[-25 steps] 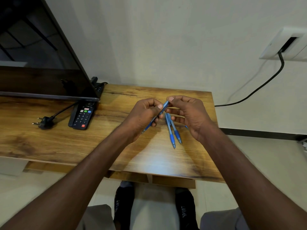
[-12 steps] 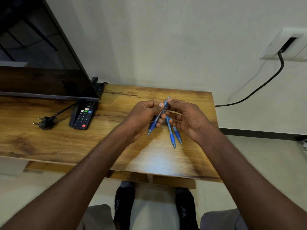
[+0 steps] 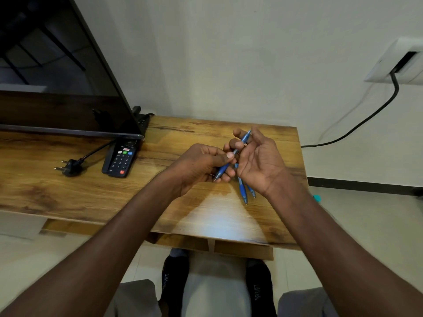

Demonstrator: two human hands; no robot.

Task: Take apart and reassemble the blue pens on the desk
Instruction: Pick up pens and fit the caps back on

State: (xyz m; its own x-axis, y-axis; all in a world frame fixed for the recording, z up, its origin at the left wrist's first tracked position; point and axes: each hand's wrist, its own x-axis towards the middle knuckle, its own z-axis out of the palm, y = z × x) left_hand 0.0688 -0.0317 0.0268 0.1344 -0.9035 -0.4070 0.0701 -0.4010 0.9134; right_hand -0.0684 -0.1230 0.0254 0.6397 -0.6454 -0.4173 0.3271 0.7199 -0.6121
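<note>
Over the wooden desk (image 3: 96,193) I hold one blue pen (image 3: 244,138) slanted between both hands. My left hand (image 3: 201,165) grips its lower, tip end, with the metal point showing below my fingers. My right hand (image 3: 258,161) pinches the upper barrel between thumb and fingers, palm turned toward me. Two more blue pens (image 3: 243,191) lie side by side on the desk, partly hidden under my right hand, tips toward me.
A black TV remote (image 3: 120,159) and a loose black plug (image 3: 69,167) lie at the left, in front of a dark screen (image 3: 57,72). A black cable (image 3: 357,126) runs down the wall from a socket at the right. The desk's front edge is near my knees.
My right hand has turned palm-up and risen along the pen. The left hand slid down to the tip end. The pens on the desk have not moved.
</note>
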